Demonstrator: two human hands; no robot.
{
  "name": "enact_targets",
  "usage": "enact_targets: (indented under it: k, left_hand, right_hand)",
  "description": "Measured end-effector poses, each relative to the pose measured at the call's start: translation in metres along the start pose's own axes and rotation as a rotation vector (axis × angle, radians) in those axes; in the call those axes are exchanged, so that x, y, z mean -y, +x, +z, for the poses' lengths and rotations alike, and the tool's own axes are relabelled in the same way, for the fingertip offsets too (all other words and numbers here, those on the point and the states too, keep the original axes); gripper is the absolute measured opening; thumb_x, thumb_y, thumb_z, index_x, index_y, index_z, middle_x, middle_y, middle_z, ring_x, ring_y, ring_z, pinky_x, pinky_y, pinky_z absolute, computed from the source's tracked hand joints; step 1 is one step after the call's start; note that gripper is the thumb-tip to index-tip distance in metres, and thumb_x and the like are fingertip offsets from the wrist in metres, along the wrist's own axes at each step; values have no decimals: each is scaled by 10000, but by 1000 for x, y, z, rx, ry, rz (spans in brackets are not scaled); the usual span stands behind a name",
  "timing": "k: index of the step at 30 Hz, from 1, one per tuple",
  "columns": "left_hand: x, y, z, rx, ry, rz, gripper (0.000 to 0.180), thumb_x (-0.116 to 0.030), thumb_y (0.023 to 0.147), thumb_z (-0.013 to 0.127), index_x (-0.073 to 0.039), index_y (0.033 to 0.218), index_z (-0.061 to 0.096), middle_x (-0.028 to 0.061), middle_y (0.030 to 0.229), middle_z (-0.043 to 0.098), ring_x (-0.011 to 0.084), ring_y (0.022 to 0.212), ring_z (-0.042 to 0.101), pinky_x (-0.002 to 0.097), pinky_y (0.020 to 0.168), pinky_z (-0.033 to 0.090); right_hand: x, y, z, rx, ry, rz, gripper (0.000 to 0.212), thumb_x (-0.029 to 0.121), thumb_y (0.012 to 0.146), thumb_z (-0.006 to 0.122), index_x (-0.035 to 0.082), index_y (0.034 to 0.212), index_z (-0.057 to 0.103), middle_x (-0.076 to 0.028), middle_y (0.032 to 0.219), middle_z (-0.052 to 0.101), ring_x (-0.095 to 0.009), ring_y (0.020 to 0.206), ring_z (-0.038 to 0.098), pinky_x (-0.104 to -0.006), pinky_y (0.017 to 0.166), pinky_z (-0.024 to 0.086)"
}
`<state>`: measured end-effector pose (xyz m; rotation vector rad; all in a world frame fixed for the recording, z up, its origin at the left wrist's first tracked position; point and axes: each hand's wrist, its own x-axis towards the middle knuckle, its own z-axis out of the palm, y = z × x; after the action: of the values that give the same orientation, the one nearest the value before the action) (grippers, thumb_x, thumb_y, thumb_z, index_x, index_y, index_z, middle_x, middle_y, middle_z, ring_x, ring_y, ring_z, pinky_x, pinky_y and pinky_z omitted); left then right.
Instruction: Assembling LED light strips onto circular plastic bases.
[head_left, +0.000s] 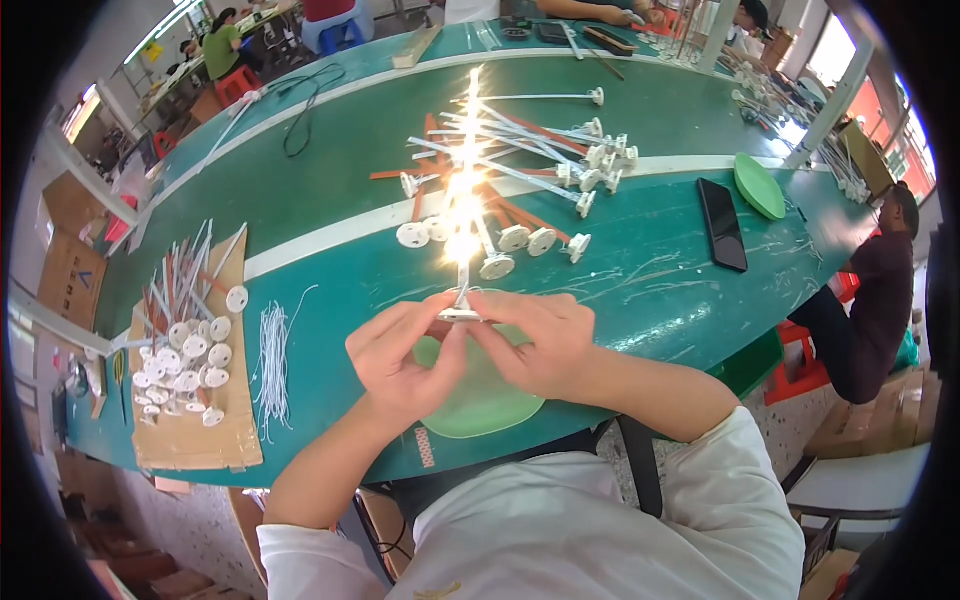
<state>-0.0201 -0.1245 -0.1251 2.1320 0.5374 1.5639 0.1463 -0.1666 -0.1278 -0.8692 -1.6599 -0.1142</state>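
My left hand (400, 355) and my right hand (540, 345) meet in front of me, fingertips and thumbs pinching the round white base (460, 314) of an LED light strip. The strip (465, 190) stands up from its base and glows bright yellow-white; its glare hides details and part of the pile behind. Below my hands lies a light green plate (485, 415), partly covered by them. Beyond, several unlit strips with round white bases (541, 242) lie in a loose pile, some white, some reddish-brown.
At left, a cardboard sheet (215, 440) bears more such strips, beside a bundle of thin white wires (272, 360). Rightward lie a black phone (722, 225) and a green dish (760, 187). Wire scraps litter the green table (380, 275). A person (880, 290) sits at right; others work farther back.
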Motion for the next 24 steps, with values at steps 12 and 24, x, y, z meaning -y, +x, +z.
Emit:
enact_targets:
  k: [12, 24]
  left_hand:
    - [-6, 15, -8, 39, 60, -18, 475, -21, 771, 717, 29, 1236, 633, 150, 892, 685, 225, 767, 683, 294, 681, 539]
    - [18, 12, -20, 108, -12, -330, 371, -201, 1069, 345, -26, 1387, 424, 127, 916, 714, 159, 897, 663, 301, 864, 471]
  right_hand:
    - [-11, 3, 1, 79, 232, 91, 380, -32, 772, 760, 2, 1128, 631, -135, 934, 737, -208, 778, 747, -253, 653, 565]
    - [0, 15, -17, 757, 108, 196, 612, 183, 758, 797, 18, 1267, 500, -150, 1012, 670, -300, 873, 693, -371, 800, 554]
